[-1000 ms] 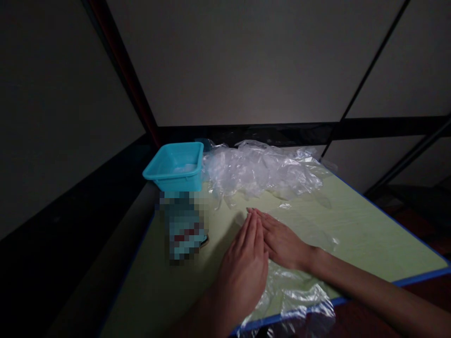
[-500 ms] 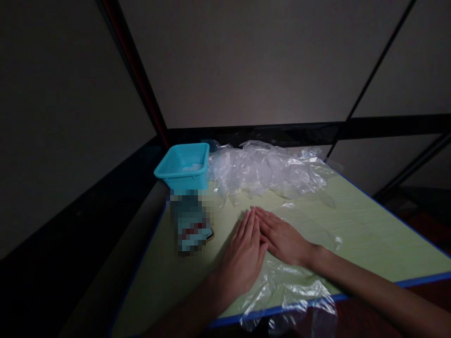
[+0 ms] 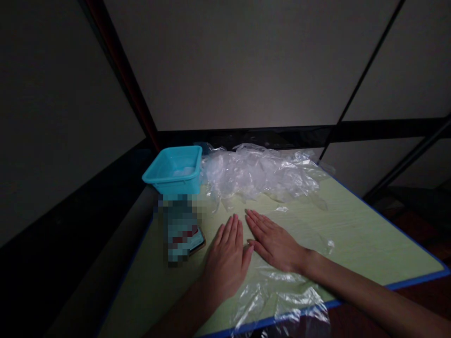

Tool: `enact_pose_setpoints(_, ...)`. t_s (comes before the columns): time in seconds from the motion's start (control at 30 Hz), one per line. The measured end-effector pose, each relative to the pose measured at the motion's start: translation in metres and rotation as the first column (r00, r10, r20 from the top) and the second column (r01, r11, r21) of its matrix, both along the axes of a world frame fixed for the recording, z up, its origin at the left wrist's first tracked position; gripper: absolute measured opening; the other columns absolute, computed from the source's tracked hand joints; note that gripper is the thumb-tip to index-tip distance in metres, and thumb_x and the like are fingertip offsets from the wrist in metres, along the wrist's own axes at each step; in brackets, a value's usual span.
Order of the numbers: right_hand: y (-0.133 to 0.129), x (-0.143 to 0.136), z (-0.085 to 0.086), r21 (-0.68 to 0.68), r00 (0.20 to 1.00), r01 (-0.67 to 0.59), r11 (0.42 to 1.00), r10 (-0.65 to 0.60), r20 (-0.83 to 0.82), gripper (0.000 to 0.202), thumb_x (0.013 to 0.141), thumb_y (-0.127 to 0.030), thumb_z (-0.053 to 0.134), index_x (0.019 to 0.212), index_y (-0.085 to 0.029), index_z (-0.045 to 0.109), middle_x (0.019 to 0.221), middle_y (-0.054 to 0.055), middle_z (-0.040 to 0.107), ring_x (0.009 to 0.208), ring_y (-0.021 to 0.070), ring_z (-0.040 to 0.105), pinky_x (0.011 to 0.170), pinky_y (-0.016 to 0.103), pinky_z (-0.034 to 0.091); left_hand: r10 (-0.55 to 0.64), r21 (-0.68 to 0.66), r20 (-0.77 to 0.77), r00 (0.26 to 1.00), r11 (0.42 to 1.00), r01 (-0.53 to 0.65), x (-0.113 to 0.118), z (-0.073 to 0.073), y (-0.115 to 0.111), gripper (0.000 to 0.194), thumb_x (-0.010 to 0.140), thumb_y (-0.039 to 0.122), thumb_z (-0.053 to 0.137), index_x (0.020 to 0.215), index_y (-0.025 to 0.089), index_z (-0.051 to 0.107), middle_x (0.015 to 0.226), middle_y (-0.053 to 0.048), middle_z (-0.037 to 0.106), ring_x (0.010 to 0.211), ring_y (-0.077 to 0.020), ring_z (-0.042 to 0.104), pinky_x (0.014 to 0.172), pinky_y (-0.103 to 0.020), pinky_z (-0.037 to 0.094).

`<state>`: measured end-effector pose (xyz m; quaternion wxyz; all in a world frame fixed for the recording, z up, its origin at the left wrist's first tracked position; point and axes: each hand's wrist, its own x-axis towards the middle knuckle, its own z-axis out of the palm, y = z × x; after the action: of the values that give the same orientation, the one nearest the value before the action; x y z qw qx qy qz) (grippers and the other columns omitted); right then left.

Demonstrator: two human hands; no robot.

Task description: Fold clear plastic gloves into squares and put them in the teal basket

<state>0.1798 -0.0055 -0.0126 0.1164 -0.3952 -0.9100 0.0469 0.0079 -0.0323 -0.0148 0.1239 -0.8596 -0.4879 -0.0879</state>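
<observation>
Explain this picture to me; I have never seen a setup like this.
There is no machine: these are a person's bare left hand and right hand, seen from a camera worn on their head, looking forward and down. Both lie flat, palms down, holding nothing visible. Beneath the right is thin, clear plastic film, spilling over the near edge of the pale green, blue-edged table. Farther back sit a crumpled heap of clear plastic and a turquoise, rectangular plastic basin. The pixelated object at left can't be identified.
</observation>
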Motion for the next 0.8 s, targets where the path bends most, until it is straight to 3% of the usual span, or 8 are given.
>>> enact_pose_setpoints(0.33, 0.003, 0.006, 0.001, 0.014, 1.0, -0.022, 1.0, 0.021, 0.011, 0.063, 0.094, -0.043, 0.03, 0.14, 0.0, 0.025, 0.145, 0.019, 0.02, 0.135, 0.0239, 0.015, 0.11, 0.037, 0.02, 0.0, 0.019, -0.053, 0.999, 1.0, 0.001, 0.0, 0.002, -0.002, 0.056, 0.091, 0.039, 0.034, 0.129, -0.001, 0.042, 0.138, -0.021, 0.037, 0.128, -0.0302, 0.034, 0.102, -0.046, 0.036)
enact_pose_setpoints(0.5, 0.012, 0.033, -0.004, 0.055, 0.998, 0.069, 0.996, -0.069, 0.003, 0.063, 0.094, -0.045, 0.028, 0.143, -0.007, 0.018, 0.146, 0.016, 0.021, 0.134, 0.0241, 0.018, 0.109, 0.04, 0.024, 0.001, 0.011, -0.014, 1.0, 1.0, -0.001, -0.001, 0.002, -0.002, 0.058, 0.09, 0.042, 0.036, 0.13, 0.0, 0.04, 0.139, -0.02, 0.036, 0.129, -0.0294, 0.033, 0.103, -0.045, 0.035)
enact_pose_setpoints(0.8, 0.023, 0.072, -0.002, 0.015, 0.987, 0.143, 0.99, -0.143, 0.071, 0.065, 0.093, -0.05, 0.022, 0.144, -0.01, 0.017, 0.146, 0.013, 0.023, 0.134, 0.024, 0.021, 0.109, 0.042, 0.024, 0.006, -0.05, 0.026, 1.0, 0.999, -0.004, -0.001, 0.004, -0.003, 0.059, 0.09, 0.044, 0.036, 0.131, 0.001, 0.038, 0.14, -0.02, 0.035, 0.131, -0.0289, 0.03, 0.104, -0.045, 0.031)
